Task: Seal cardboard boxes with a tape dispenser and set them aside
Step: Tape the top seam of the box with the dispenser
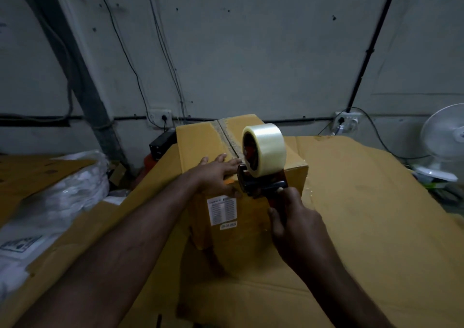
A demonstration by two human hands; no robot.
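A brown cardboard box [200, 141] stands in the middle of a cardboard-covered table [351, 202], its top flaps closed along a centre seam, a white label on its near side. My left hand [218, 174] lies flat on the box top at the near edge, fingers straight beside the seam. My right hand [293, 224] grips the handle of a tape dispenser [261, 179] carrying a roll of clear tape. The dispenser's front end sits at the near end of the seam, close to my left fingertips.
White plastic bags [62, 192] lie piled at the left on more flat cardboard. A white fan [444, 139] stands at the right edge. Wall sockets and cables run along the grey wall behind, with a dark device [160, 144] behind the box.
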